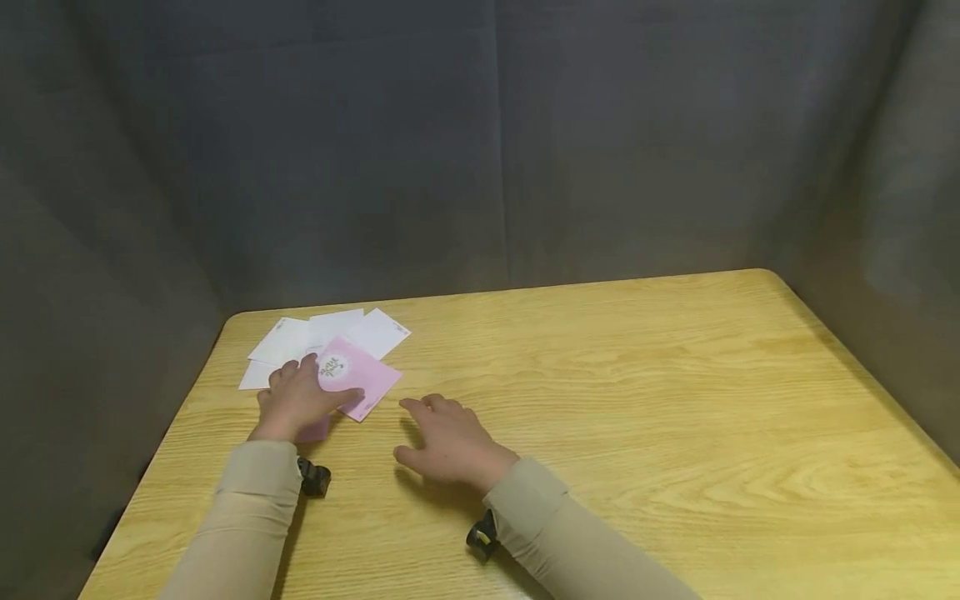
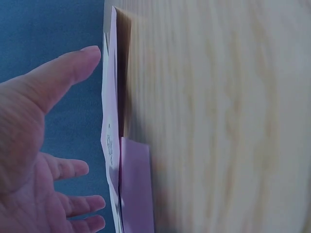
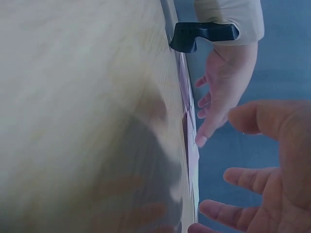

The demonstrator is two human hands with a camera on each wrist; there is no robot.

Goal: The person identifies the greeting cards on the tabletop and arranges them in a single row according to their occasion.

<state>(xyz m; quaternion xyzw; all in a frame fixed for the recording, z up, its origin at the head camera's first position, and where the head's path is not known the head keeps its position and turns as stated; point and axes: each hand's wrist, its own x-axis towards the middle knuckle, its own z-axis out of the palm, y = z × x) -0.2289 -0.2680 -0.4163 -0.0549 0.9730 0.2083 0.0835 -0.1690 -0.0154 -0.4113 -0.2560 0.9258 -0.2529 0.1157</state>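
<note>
A pink card (image 1: 371, 377) with a pale round patch and dark lettering lies on top of several white cards (image 1: 379, 332) at the table's left back. My left hand (image 1: 297, 398) hovers just over its near-left side, fingers spread; the left wrist view shows a gap between the fingertips and the card. Partly under that hand is a second pink card (image 2: 137, 187), its edge showing below. My right hand (image 1: 452, 443) is held above the bare wood, right of the cards, holding nothing, its fingers loosely bent and its thumb apart.
The wooden table (image 1: 637, 400) stretches far to the right. Dark grey cloth (image 1: 375, 167) hangs behind it and along both sides. Each wrist carries a small black camera (image 1: 313, 477).
</note>
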